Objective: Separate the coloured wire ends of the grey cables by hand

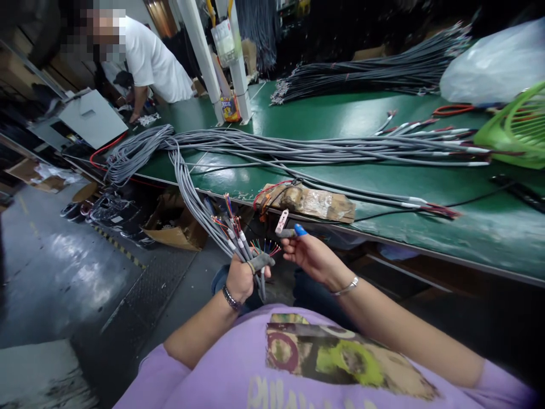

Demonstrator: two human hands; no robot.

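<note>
My left hand (243, 277), with a grey finger cover, is closed around a bundle of grey cables (191, 199). Thin coloured wires (266, 247) fan out from the stripped cable ends above and beside its fingers. To the right is my right hand (314, 257), its fingers curled in and a blue cover (300, 229) on one tip. A grey-covered fingertip meets the lower end of a small pinkish-white tab (281, 221); whether it grips anything is hidden. Behind the tab, a wooden block (326, 204) with tape and red and black leads lies at the bench edge.
Long grey cables (298, 145) run across the green bench (349, 119), coiled at the left. Farther back lie dark cables (366, 74), a plastic bag (498, 62) and a green basket (517, 128). A co-worker (155, 59) bends over the far left. Below stands a cardboard box (176, 224).
</note>
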